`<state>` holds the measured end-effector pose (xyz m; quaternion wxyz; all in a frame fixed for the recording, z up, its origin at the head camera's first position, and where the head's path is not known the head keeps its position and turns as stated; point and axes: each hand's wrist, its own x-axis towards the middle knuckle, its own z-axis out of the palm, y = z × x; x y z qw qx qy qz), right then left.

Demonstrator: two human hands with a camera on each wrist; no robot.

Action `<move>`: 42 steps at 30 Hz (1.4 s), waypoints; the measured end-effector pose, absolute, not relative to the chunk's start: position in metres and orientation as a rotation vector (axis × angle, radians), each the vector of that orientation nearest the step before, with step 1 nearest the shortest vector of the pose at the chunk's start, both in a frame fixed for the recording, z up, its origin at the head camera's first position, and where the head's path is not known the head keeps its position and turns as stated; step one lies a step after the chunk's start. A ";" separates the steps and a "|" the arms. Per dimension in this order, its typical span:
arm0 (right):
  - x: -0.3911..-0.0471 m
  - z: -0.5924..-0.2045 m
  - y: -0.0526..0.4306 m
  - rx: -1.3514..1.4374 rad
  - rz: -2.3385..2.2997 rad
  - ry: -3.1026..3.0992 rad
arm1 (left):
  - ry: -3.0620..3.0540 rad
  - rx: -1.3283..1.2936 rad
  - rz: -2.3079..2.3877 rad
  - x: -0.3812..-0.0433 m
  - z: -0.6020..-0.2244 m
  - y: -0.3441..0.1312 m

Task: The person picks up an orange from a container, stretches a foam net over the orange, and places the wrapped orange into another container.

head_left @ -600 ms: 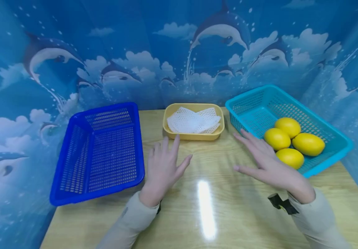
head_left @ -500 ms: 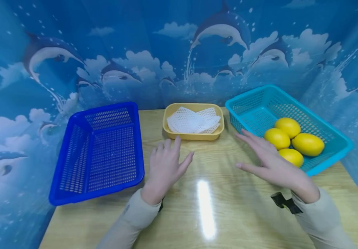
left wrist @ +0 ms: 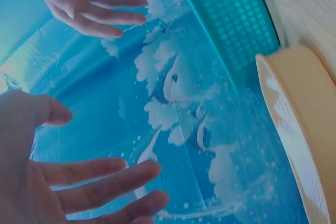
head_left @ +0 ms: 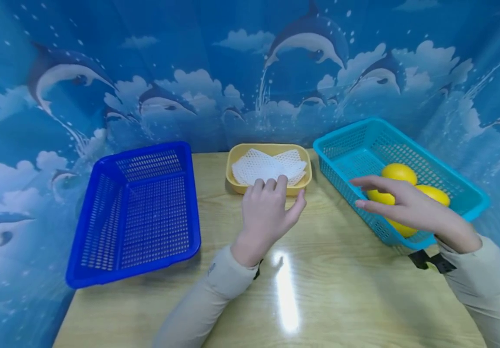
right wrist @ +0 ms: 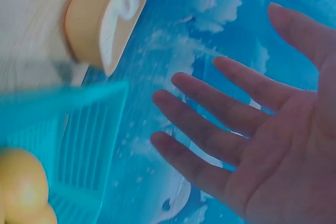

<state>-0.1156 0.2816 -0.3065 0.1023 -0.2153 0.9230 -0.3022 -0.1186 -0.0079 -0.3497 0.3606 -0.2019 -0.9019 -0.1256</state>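
My left hand [head_left: 264,215] hovers over the table just in front of a small tan tray [head_left: 230,176], palm down, nothing held. White foam fruit nets [head_left: 258,164] lie in that tray; the fingertips overlap its front edge in the head view. Over the near left side of a turquoise basket [head_left: 354,162] is my right hand [head_left: 415,208], fingers extended and grasping nothing. Several smooth yellow fruits [head_left: 400,172], like lemons, lie in the basket, partly hidden by this hand. Both palms appear bare in the wrist views, fingers spread.
A deep blue plastic basket [head_left: 154,217] stands on the left of the wooden table [head_left: 332,290]. Behind everything hangs a blue curtain [head_left: 215,63] printed with dolphins, which also runs along both sides.
My left hand has moved right, toward the tan tray. The right hand has shifted right and forward, from beside the turquoise basket to over the fruits. Baskets and tray stay put.
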 end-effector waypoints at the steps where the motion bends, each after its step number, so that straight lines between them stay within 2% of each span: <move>1: -0.119 -0.306 0.286 -0.614 -0.887 2.733 | -2.307 -0.519 -0.334 -0.121 -0.350 -0.003; 9: -0.144 -0.305 0.321 -0.505 -0.804 2.831 | -2.280 -0.522 -0.364 -0.141 -0.355 0.036; 21: -0.185 -0.324 0.358 -0.358 -0.568 2.689 | -2.492 -0.470 -0.227 -0.172 -0.379 0.091; 31: -0.207 -0.343 0.362 -0.256 -0.508 2.525 | -2.960 -0.402 -0.072 -0.185 -0.397 0.127; 42: -0.211 -0.363 0.353 -0.149 -0.517 2.447 | -3.040 -0.316 -0.026 -0.185 -0.424 0.151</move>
